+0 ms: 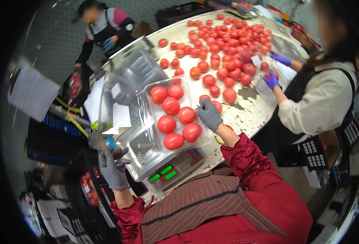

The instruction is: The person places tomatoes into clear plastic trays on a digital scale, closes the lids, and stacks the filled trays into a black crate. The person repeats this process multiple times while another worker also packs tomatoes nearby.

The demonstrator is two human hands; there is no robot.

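Note:
A clear plastic clamshell container (208,141) lies open above a metal-topped weighing scale (136,175), with several red tomatoes (171,105) in its tray half. My right hand (210,114), in a grey glove, grips the tray's right rim. The clear lid (101,106) is spread to the left, and my left hand (114,169), also gloved in grey, has its fingers at the lid's near corner. A small shiny strip crosses those fingers; I cannot tell what it is. Green digits glow on the scale's display (162,174).
Loose tomatoes (225,42) cover much of the white table (252,119). Stacked clear containers (141,65) stand behind the lid. On the right, a person in purple gloves (271,80) handles a tomato; another person (106,30) stands at far left. Black crates (56,137) sit lower left.

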